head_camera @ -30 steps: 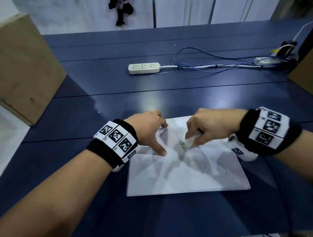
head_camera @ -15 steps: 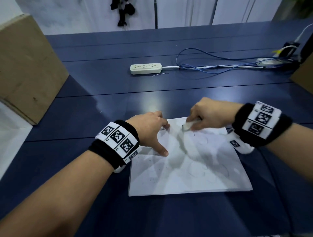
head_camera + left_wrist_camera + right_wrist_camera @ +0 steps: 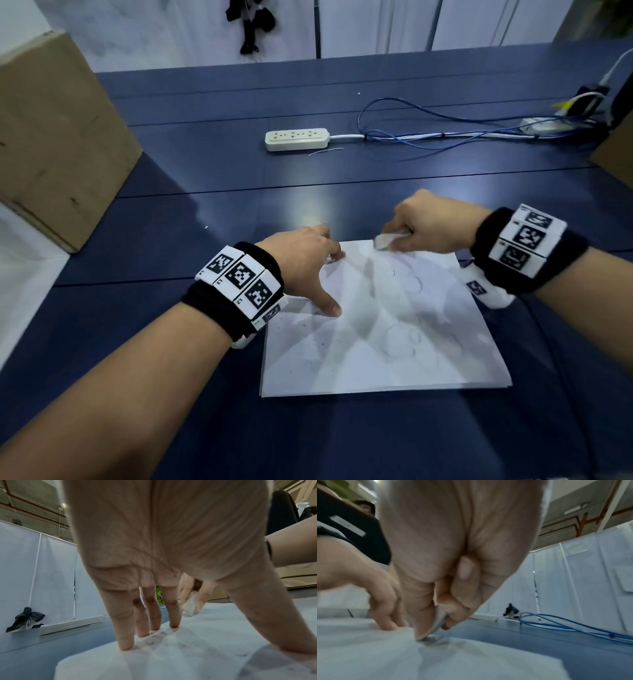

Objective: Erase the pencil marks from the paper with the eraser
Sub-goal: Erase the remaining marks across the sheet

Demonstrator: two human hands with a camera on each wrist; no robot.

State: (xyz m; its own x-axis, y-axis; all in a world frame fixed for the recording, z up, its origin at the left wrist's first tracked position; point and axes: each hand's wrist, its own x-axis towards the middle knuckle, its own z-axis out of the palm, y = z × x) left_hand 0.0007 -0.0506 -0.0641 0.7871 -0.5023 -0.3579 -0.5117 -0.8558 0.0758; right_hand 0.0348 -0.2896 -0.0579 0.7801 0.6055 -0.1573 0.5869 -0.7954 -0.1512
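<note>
Since a second ago my right hand (image 3: 426, 224) has carried the eraser (image 3: 385, 240) from the middle of the paper (image 3: 394, 342) up to its far edge. My left hand (image 3: 305, 260) has not moved: fingers (image 3: 154, 615) straight and spread, tips and thumb pressing the paper's far-left part on the table (image 3: 205, 219). The eraser sits pinched between my right thumb and curled fingers (image 3: 453, 605), its tip touching the paper, faint pencil marks (image 3: 404, 339) lying nearer me.
</note>
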